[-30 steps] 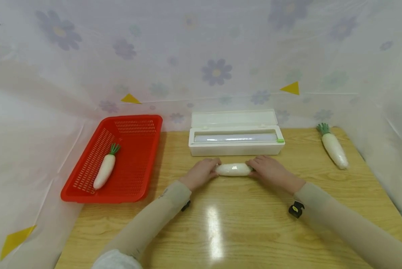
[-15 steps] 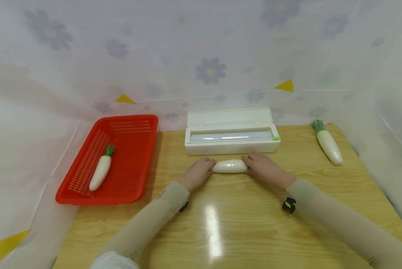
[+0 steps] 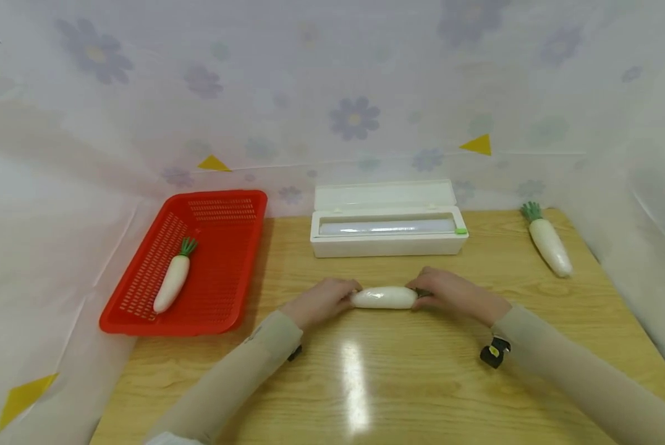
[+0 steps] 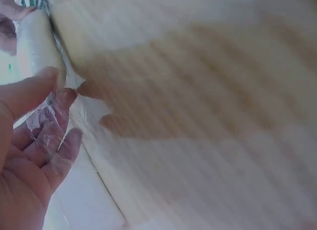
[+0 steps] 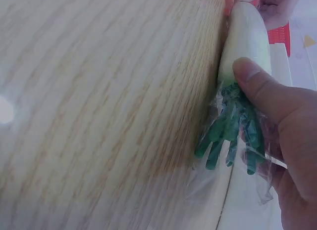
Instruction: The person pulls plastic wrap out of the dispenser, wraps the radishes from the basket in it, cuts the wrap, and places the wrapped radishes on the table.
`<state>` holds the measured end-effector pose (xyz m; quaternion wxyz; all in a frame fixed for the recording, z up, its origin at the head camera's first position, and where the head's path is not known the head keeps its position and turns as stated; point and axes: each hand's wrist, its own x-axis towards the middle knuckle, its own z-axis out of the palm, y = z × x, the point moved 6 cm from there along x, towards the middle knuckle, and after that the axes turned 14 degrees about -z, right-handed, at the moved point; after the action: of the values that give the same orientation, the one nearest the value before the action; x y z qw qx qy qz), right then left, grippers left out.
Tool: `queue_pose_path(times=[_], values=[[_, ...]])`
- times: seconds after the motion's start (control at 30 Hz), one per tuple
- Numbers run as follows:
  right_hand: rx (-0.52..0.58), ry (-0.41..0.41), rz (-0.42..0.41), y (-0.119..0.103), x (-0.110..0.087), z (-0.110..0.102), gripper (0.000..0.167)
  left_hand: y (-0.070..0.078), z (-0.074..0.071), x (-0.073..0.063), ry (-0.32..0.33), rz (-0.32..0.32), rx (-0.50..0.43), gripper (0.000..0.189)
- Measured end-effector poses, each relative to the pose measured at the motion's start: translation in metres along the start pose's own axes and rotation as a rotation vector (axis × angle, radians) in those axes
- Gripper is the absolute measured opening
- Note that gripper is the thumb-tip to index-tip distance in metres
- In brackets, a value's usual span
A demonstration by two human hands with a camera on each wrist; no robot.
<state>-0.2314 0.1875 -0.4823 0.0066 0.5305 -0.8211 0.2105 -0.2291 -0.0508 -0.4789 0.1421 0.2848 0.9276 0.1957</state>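
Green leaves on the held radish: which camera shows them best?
Right wrist view: the green leaves appear large, inside clear film. The head view shows only a bit at the right hand; left wrist, small parts near the top.

The left hand [image 3: 322, 301] and right hand [image 3: 456, 295] now hold the radish [image 3: 385, 298] farther from the box [image 3: 389, 247], its leaves [image 3: 423, 293] newly visible.

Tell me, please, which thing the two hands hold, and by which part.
A white radish in clear film. The left hand pinches its leafless end; the right hand holds the other end, thumb beside the green leaves.
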Motion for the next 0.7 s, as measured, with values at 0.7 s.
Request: queue_pose_path(times=[0.7], values=[[-0.221,0.059,-0.021,-0.014,0.001,-0.007,0.043,0.001,0.006,-0.004,0.154,-0.079,0.310,0.043]])
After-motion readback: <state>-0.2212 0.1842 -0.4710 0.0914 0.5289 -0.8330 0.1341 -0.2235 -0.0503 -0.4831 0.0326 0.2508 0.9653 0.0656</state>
